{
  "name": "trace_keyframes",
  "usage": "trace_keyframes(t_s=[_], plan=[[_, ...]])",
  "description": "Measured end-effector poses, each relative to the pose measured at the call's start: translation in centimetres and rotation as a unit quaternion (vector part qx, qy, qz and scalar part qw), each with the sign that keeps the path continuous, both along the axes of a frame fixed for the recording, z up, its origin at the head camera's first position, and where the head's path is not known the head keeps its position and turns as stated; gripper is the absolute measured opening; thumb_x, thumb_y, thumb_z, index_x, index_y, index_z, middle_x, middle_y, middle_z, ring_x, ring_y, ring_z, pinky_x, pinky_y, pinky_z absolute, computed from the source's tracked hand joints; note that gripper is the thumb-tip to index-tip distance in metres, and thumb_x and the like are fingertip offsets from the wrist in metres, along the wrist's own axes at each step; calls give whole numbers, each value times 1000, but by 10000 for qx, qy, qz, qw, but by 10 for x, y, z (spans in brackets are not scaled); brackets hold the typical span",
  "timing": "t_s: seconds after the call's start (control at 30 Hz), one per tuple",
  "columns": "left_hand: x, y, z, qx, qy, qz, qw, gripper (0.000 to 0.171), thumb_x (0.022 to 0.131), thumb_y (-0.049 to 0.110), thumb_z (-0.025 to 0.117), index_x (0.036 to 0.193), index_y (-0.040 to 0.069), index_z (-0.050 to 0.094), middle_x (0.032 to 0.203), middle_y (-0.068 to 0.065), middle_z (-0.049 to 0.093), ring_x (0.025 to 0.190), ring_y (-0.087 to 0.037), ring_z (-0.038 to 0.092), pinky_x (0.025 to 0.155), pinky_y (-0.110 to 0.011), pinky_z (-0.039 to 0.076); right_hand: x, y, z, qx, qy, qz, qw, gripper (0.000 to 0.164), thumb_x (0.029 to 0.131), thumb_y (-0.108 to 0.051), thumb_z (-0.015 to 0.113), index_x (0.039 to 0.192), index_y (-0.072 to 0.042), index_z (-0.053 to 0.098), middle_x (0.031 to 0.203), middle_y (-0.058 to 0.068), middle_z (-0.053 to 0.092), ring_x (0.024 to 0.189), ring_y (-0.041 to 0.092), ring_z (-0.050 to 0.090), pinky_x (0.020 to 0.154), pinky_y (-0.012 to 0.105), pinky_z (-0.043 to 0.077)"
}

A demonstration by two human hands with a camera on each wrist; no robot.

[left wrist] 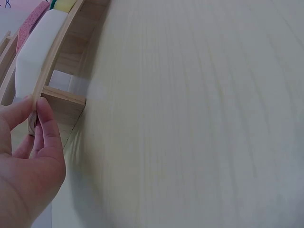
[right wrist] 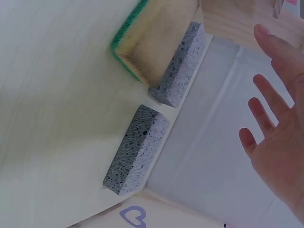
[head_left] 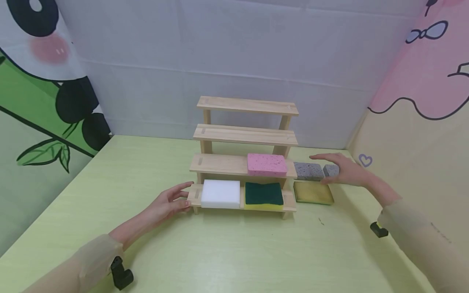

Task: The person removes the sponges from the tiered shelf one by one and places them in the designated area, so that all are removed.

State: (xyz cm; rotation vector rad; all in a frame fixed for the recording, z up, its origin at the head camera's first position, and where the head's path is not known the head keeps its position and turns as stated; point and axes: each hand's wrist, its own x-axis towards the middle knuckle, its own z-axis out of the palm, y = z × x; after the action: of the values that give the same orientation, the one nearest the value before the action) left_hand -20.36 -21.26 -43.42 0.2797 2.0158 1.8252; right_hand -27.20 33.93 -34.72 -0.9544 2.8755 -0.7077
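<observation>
Pinching the tiered wooden shelf (head_left: 244,134) is the left hand (head_left: 166,206), grip narrow; the right hand (head_left: 349,170) hovers empty, spread near pumice stones (head_left: 308,171).

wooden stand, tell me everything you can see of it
The wooden stand looks pale and grained, with four stepped tiers on supports. It stands upright on the table. The left hand pinches the left end of its lowest tier, which bears a white block and a green-yellow sponge; a pink sponge lies one tier above.

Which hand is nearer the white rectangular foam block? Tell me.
Left. The left hand pinches the pale wooden bottom shelf just beside the block; the right hand is beyond the shelf's opposite end.
</observation>
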Motion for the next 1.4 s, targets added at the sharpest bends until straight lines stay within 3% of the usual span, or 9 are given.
trace_keyframes(t_s=[0.17,0.47,0.73,1.17,1.4], plan=[[0,-1,-1,-40,31,-9,10000,75,96,15,65,157,11,23,127,-9,56,104,-8,65,91,-23,56,-5,-1,11,-11,143,31,9999,76,79,-23,83,146,-13,47,150,17,48,139,44,40,107,70,32],[0,0,0,12,63,-20,10000,74,96,15,64,157,9,23,132,-15,54,106,-7,64,93,-22,55,-5,-9,31,-290,84,34,9995,74,81,-15,81,147,-11,46,151,14,47,140,41,37,111,67,29],[0,1,-1,43,59,-43,10000,73,97,14,63,157,9,22,134,-20,51,106,-7,64,93,-21,55,0,-17,49,-253,132,-303,9991,74,84,-21,79,148,-18,45,155,11,43,143,38,33,110,69,25],[-1,1,-3,103,64,-30,9999,74,96,13,63,158,9,21,132,-13,54,106,-6,64,93,-21,55,2,-36,69,-317,539,-140,9979,77,82,-20,80,150,-24,43,153,10,45,141,35,37,112,65,26],[-1,1,-2,156,35,-25,9999,75,96,13,63,158,9,20,133,-13,55,108,-6,64,93,-21,55,4,-50,74,-102,651,-144,9977,77,84,-28,80,150,-25,42,152,6,46,142,32,37,113,63,27]])
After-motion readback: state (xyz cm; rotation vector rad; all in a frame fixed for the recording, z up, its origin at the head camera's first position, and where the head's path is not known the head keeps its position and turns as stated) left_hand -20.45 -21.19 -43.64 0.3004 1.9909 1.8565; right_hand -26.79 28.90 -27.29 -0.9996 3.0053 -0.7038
